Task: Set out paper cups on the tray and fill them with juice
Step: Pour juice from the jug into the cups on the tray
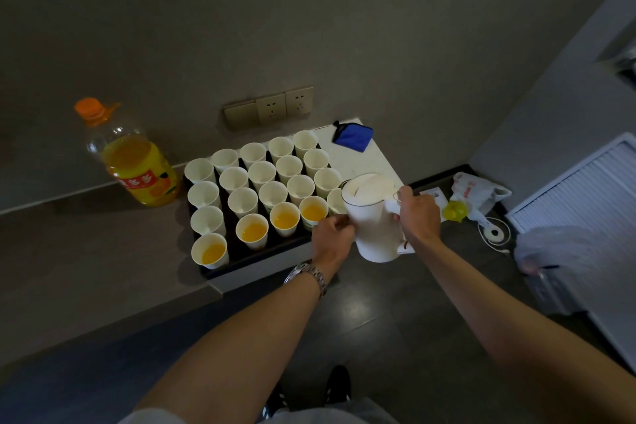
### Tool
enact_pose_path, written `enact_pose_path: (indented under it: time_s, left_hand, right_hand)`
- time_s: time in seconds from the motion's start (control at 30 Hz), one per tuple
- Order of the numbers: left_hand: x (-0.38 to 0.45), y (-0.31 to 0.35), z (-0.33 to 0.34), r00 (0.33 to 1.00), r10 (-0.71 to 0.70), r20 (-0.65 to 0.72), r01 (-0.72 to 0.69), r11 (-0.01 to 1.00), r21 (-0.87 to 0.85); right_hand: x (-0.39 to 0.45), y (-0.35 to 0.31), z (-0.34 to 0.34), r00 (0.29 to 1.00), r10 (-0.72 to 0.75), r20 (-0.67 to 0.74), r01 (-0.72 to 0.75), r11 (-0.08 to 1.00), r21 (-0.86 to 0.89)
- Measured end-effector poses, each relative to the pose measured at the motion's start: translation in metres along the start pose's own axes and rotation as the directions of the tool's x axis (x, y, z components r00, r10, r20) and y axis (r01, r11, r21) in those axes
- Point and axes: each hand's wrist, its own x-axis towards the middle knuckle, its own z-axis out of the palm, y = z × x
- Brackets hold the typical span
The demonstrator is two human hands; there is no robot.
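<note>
Right hand: fingers curled round handle of white plastic jug, jug held upright above near right corner of dark rectangular tray. Left hand: fingers curled against jug body; grip on anything cannot tell. White paper cups in rows on tray, tray on grey surface. Four near-row cups contain orange juice. Large clear juice bottle with orange cap left of tray.
</note>
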Motion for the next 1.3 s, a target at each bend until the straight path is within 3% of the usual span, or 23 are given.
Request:
enact_pose_path:
  time_s: [0.07, 0.17, 0.6, 1.3]
  left_hand:
    - [0.0, 0.0, 0.003, 1.0, 0.004, 0.013, -0.004, 1.0, 0.005]
    - [0.001, -0.002, 0.008, 1.0, -0.005, 0.021, 0.004, 1.0, 0.02]
    - [0.006, -0.009, 0.026, 0.991, -0.116, 0.065, 0.113, 0.993, 0.046]
    - [0.002, -0.012, 0.028, 0.985, -0.146, 0.092, 0.141, 0.988, 0.06]
  right_hand:
    - [0.003, 0.004, -0.002, 1.0, 0.026, 0.005, -0.027, 0.996, 0.081]
    - [0.005, 0.005, -0.002, 0.999, -0.013, -0.034, 0.011, 0.998, -0.067]
    - [0.013, 0.007, -0.004, 1.0, 0.011, -0.019, -0.014, 0.987, -0.162]
    - [0.041, 0.016, 0.011, 0.998, -0.056, 0.035, 0.065, 0.937, -0.344]
